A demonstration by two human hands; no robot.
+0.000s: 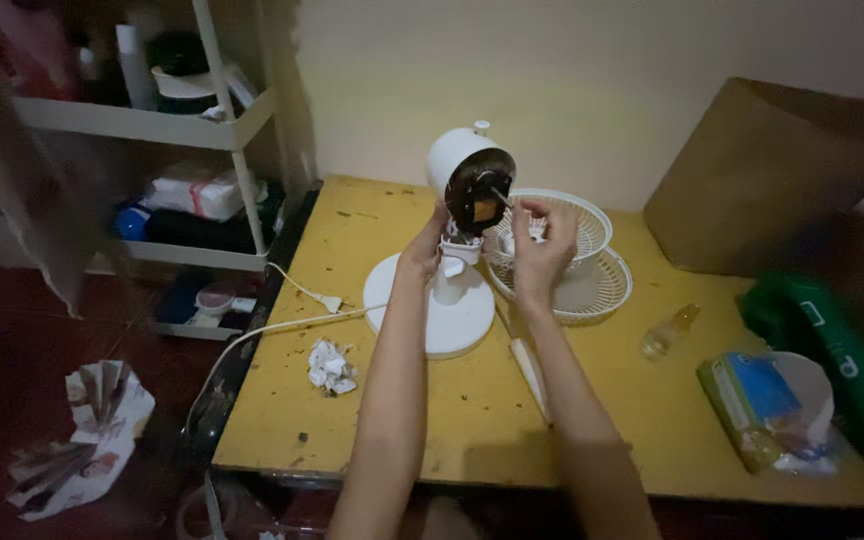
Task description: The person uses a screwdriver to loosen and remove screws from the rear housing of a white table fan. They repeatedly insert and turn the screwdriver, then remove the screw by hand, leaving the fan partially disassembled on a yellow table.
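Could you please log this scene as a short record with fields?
Setting: yellow table against a pale wall
Main item: white fan body on a round base, grilles removed
Left hand: holding the fan neck
Right hand: raised near the motor shaft, fingers pinched
Behind fan: two white fan grilles, stacked
Also on table: crumpled paper, small clear bottle, cardboard box
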